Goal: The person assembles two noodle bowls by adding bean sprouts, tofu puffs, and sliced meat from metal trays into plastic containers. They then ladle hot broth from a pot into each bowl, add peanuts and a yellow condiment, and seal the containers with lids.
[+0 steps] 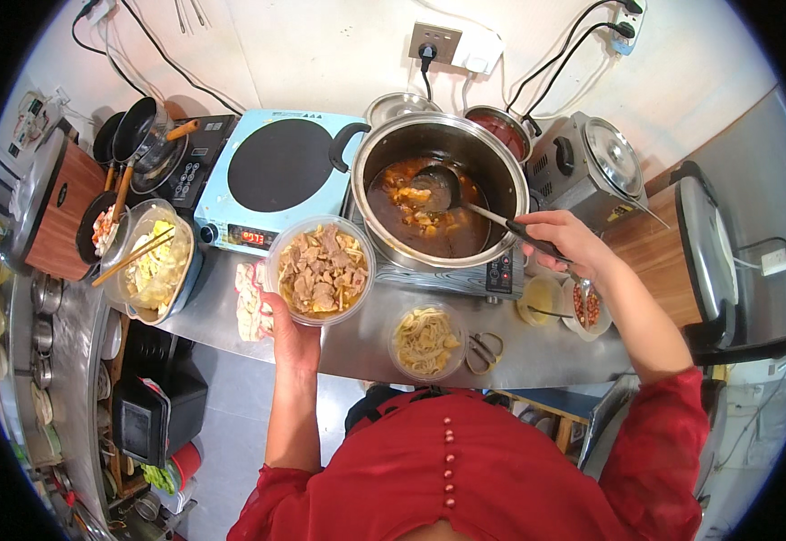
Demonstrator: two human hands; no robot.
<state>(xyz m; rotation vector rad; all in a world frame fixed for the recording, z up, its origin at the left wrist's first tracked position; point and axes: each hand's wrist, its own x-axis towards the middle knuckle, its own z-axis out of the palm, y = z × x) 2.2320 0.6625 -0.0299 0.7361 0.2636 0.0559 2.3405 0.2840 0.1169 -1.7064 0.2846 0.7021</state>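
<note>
My left hand (294, 335) is wrapped round the near left side of a clear round plastic bowl (371, 270), holding it beside the pot. Sliced brown meat (324, 270) lies on top in it, with pale strips and broth showing at the edge. Between the fingers of my right hand (557, 242) is the dark handle of a ladle (496, 217). The ladle's head rests in reddish-brown broth with orange pieces, inside a large steel pot (507, 171). A folded red-and-white cloth (250, 307) lies by my left hand.
Left of the pot stands a light-blue induction cooker (222, 200). Near the counter's front edge are a bowl of pale strips (427, 341), scissors (483, 353) and a bowl of red-brown bits (586, 311). Chopsticks (132, 257) lie across a container at left. Steel-lidded cookers (614, 158) stand right.
</note>
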